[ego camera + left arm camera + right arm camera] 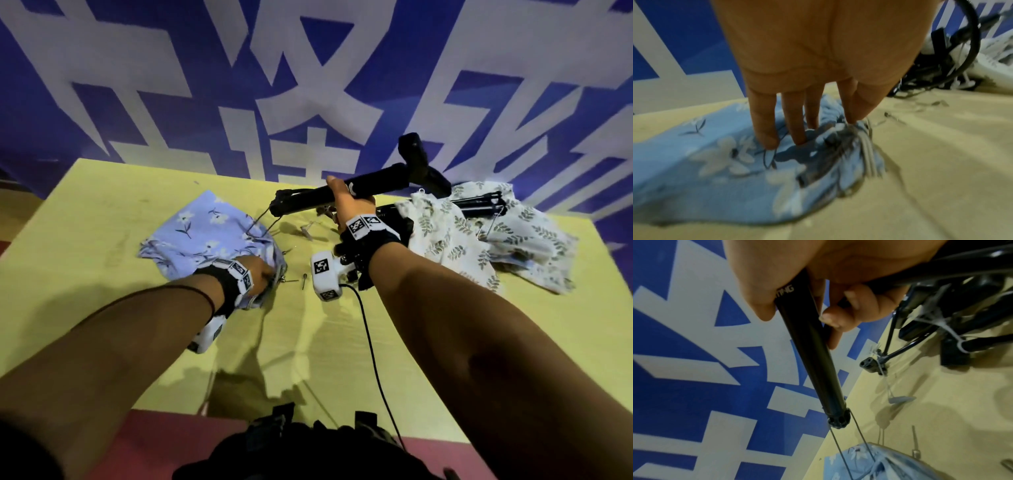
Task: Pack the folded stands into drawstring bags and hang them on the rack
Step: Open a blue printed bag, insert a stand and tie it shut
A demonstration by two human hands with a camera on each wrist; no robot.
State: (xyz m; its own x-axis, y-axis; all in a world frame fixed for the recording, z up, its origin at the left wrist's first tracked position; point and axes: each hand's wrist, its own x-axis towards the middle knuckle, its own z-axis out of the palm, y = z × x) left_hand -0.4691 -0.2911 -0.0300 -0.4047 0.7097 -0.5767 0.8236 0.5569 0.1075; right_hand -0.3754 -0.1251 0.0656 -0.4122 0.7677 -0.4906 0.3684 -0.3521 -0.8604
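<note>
My right hand (346,202) grips a black folded stand (376,181) around its tube and holds it tilted above the yellow table (85,222), its thicker head toward the wall. In the right wrist view the fingers (840,313) are wrapped round the tube of the stand (813,361). A thin dark cord (859,436) runs from the tube's lower end down to the blue floral drawstring bag (202,233). That bag lies flat on the table at left. My left hand (262,274) is at its gathered mouth: thumb and index pinch the rim, the other fingers (764,129) press the bag's fabric (694,170).
White leaf-print bags (455,236) lie crumpled at the right with another black stand (479,204) among them. Small metal pins (306,230) are scattered between the bags. A black cable (371,342) trails from my right wrist. A blue and white banner (308,68) hangs right behind the table's far edge.
</note>
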